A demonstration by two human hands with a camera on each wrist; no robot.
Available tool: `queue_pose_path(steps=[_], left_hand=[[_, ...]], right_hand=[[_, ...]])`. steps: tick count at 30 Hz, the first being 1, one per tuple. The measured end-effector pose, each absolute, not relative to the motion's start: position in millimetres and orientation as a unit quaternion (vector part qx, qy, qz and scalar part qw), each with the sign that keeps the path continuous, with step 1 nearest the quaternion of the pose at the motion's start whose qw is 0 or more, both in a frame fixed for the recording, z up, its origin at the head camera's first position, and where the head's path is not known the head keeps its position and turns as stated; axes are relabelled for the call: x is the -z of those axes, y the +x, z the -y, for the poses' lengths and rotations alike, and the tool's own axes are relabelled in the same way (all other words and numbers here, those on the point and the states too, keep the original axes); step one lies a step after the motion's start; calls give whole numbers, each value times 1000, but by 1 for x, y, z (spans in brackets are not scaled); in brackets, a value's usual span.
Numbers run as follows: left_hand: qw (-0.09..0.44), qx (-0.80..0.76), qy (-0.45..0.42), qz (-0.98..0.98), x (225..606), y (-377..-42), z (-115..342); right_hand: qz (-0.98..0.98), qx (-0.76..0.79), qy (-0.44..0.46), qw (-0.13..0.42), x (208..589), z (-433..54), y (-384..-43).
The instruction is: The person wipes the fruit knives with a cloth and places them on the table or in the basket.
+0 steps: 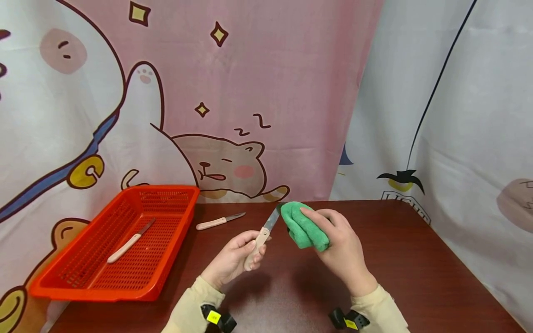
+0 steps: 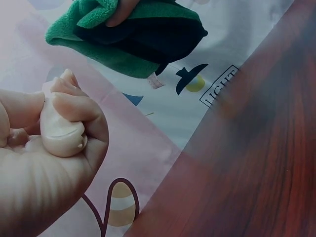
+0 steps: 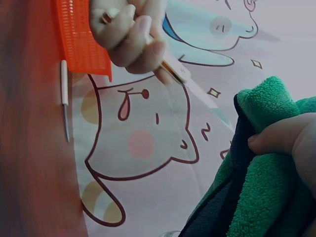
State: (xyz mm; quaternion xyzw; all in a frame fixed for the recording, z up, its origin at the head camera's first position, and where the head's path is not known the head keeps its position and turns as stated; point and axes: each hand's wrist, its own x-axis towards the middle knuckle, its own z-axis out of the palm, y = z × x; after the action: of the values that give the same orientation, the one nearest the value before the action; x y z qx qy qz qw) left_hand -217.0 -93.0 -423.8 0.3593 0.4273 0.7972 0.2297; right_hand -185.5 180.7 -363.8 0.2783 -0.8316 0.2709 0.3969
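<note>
My left hand [image 1: 237, 258] grips the pale handle of a small knife [image 1: 261, 240], its blade tilted up and to the right. In the left wrist view only the butt of that knife's handle [image 2: 63, 133] shows in the curled fingers. A folded green cloth [image 1: 303, 225] with a dark underside is held in my right hand [image 1: 343, 245], thumb pressing its face in the right wrist view. The blade's tip end meets the cloth's left edge in the head view; whether they touch is hard to tell. Both hands are raised above the table.
An orange-red plastic basket [image 1: 155, 282] stands at the left, with a pale-handled knife [image 1: 127, 246] lying inside. Another such knife [image 1: 214, 223] lies on the brown table [image 1: 420, 277] to the right of the basket. A printed curtain [image 1: 291, 92] hangs behind the table.
</note>
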Motion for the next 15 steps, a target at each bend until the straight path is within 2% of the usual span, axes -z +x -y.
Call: queue_pose_path(steps=[8,15], left_hand=[[230,-799,341,-438,423,-217,92],[223,-796,366,-427,424,-216,91]], right_hand=[[831,-244,308,394,372,-169,-186],[827,-242,336,380,379,-157,-185]])
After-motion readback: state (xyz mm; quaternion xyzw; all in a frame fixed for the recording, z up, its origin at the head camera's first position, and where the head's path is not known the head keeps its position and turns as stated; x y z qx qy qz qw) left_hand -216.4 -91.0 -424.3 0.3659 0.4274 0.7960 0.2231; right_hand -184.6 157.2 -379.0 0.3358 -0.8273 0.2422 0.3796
